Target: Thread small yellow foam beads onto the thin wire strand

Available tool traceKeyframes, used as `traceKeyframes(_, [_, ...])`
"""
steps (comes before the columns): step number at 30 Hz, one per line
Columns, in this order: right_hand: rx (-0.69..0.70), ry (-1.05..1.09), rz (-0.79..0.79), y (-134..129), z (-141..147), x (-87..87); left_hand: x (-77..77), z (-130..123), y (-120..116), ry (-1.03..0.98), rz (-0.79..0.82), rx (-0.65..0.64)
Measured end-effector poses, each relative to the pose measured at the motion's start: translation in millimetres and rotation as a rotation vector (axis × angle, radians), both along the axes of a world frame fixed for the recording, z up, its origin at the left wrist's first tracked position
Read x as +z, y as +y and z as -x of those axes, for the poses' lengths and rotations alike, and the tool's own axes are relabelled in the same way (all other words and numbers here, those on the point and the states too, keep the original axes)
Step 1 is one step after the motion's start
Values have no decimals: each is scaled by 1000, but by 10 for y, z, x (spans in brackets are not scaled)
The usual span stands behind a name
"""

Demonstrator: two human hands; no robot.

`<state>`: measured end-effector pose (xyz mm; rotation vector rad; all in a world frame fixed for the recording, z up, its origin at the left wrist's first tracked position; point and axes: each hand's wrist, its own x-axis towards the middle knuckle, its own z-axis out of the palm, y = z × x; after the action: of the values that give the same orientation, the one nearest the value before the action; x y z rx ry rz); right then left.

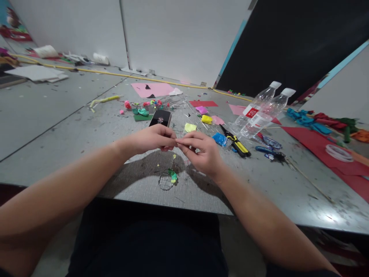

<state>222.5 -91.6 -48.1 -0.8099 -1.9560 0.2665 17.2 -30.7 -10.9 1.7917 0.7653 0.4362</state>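
Single head-worn view, angled forward and down, close over grey table (86, 127)

The only marking that shows is a red label (251, 112) with small white characters on the nearer-left of the 2 clear plastic bottles (255, 107) lying on the tabletop (57, 115) at about 2 o'clock from the hands (175, 144). The characters are too small and blurred to read. The dark phone (160, 118) at 12 o'clock carries a pale motif, not legible text.
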Motion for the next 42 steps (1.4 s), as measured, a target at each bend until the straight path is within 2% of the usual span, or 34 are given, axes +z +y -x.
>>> traceKeyframes(7, [4, 45, 53, 19, 12, -13, 29, -30, -44, 12, -56, 27])
traceKeyframes(11, [6, 80, 147, 12, 17, 4, 70, -29, -79, 57, -126, 32])
traceKeyframes(20, [54, 285, 690, 53, 27, -18, -12, -14, -32, 130, -327, -8])
traceKeyframes(24, [99, 355, 808, 75, 17, 3, -27, -17, -34, 100, -358, -25])
traceKeyframes(28, [151, 426, 836, 93, 1, 13, -9, -16, -42, 70, -334, 12])
traceKeyframes(35, [193, 496, 774, 88, 35, 27, 26, -4, -14, 73, -264, 68])
traceKeyframes(39, [141, 493, 720, 106, 31, 16, -38, 30, 100, 190, -437, 143])
traceKeyframes(42, [96, 444, 681, 122, 14, 8, -99, 54, 178, 320, -638, 83])
